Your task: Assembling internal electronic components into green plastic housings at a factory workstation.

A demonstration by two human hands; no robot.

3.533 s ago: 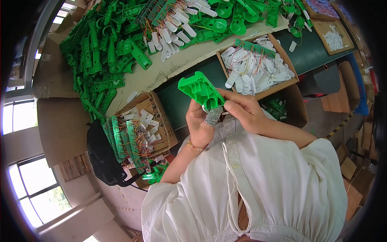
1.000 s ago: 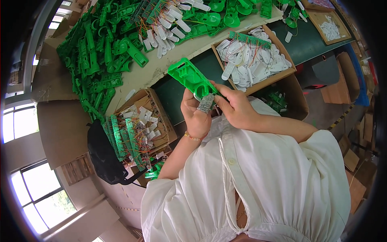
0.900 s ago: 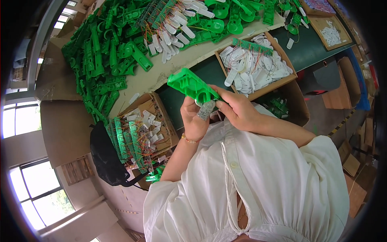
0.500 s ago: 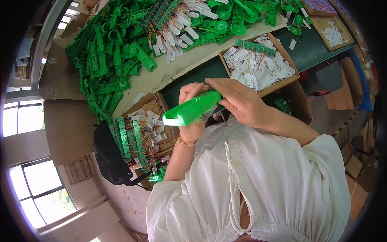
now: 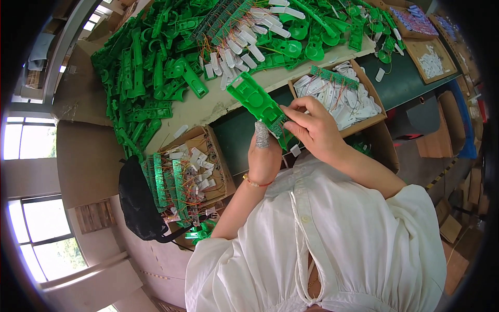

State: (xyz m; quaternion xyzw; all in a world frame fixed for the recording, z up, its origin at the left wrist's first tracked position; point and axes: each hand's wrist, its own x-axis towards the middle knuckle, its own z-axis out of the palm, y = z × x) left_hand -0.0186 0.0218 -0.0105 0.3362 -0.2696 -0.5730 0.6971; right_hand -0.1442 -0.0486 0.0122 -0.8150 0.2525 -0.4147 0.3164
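Note:
My left hand (image 5: 264, 158) is closed around a green plastic housing (image 5: 252, 96), held up with its hollow inner side showing. Grey tape wraps the left thumb, which presses on the housing's edge. A small green circuit board (image 5: 279, 124) lies at the housing's lower part. My right hand (image 5: 314, 127) has its thumb and index finger pinched at that board, by the housing's right edge. Just below the right fingers is a small white plastic piece (image 5: 295, 150); how it is attached is hard to see.
Green housings (image 5: 138, 67) are heaped across the table, with strips of circuit boards (image 5: 221, 23) wired to white pieces on top. A cardboard box of white parts (image 5: 338, 101) stands to the right. Another box (image 5: 221, 161) holds boards and white pieces at left, beside a black bag (image 5: 138, 200).
The housing has turned from its side so its hollow faces up, its far end swinging away from me. The right hand has shifted from covering its end to pinching at the board.

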